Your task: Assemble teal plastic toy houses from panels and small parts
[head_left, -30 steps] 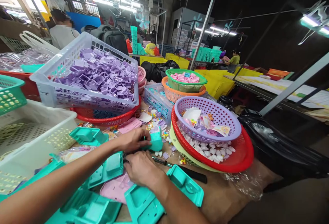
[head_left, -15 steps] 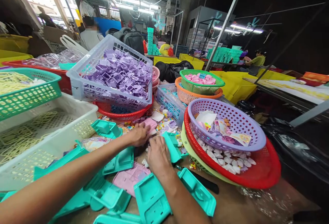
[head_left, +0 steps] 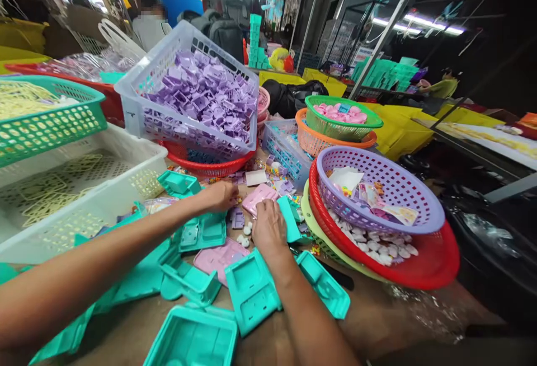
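The tabletop point(head_left: 377, 321) is crowded on every side of the purple basket point(head_left: 380, 189), with bare brown surface only at its near edge. Left of that basket, the white crate point(head_left: 138, 106) of purple pieces tilts over a red basket point(head_left: 201, 164). Nearer lie teal trays point(head_left: 251, 287). The right hand point(head_left: 268, 231), left of the purple basket, has its fingers closed on a teal part point(head_left: 289, 217) whose long axis runs away from the person, toward the crate. Further left, the left hand point(head_left: 220, 195) curls over small pieces; its grip is hidden.
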Demonstrator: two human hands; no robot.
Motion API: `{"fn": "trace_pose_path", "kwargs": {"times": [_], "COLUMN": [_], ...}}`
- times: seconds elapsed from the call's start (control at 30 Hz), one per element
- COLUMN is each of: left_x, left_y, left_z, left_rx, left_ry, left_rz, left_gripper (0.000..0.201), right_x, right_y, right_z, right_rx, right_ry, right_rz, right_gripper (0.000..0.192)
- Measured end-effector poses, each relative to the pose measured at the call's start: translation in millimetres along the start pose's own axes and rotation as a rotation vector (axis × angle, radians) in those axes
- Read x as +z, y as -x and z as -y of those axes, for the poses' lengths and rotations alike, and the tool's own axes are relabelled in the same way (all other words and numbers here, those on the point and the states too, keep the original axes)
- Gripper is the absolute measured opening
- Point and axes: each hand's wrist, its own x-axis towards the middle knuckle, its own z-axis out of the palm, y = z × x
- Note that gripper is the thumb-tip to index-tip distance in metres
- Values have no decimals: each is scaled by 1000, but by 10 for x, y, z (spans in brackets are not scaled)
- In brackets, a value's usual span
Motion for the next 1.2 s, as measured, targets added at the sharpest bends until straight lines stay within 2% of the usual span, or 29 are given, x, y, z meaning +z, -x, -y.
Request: {"fn": "trace_pose_path", "kwargs": {"times": [0.1,0.2,0.37,0.6,0.83,0.93,1.03,1.1,1.2], "left_x": [21,33,-26,-31,127,88,-50,-127,-116], "left_y": [-28,-46,-62,19,-32,-44,0,64,259], "left_z": [83,62,20,34,22,-41,-101,-108,-78], "left_rx": [6,31,63,57,39,79,113,82,-32], "left_ry": [16,84,232,333,402,414,399,340,163], "left_rz": [49,65,62,64,-43,-59,-87,-111,-143], "left_gripper": [33,39,35,32,41,45,51,53,48], "right_x": [-27,-48,-60,-3,20,-71,-278,-433,-570], "right_y": [-20,-59,-107,-78,-43,-10,79,168,320], "right_z": [-11,-3,9,-43,-14,36,94,120,125], "right_rx": [1,28,84,-60,-107,-96,-93,-101,-131], "right_ry": [10,8,-32,-106,-296,-271,-179,-114,-54], "right_rz": [27,57,43,31,35,51,45,123,365], "right_gripper": [22,23,23,20,25,32,32,29,29]}}
